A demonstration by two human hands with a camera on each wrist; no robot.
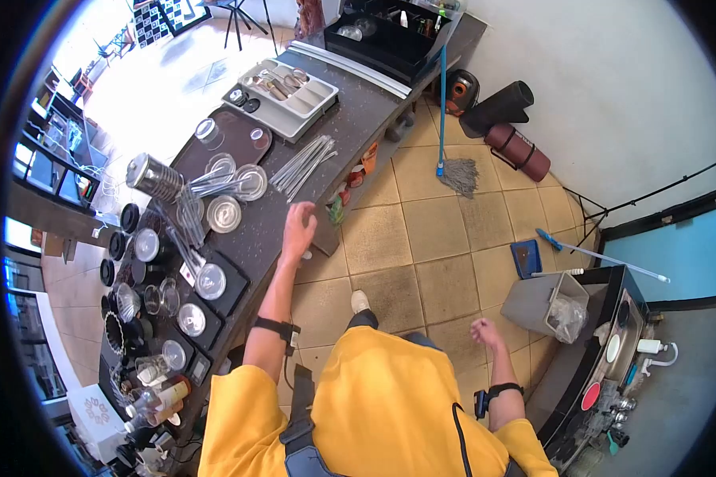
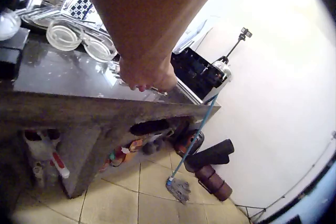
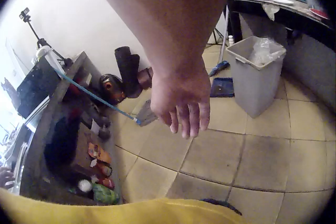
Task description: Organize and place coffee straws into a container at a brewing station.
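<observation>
Left hand (image 1: 297, 230) hovered over bench (image 1: 350, 119) edge nr metal rods (image 1: 302, 165), fingers relaxed, holding nothing; right hand (image 1: 485, 332) empty, loose. Risk: careless reach could knock rods off.

In the left wrist view the left hand (image 2: 147, 74) shows only its back at center frame, the fingers hidden beneath it. The bottles (image 1: 155, 397) at the lower left of the head view are too small to read. The person's shirt (image 3: 105, 208) is cut off by the right wrist view's bottom edge.
</observation>
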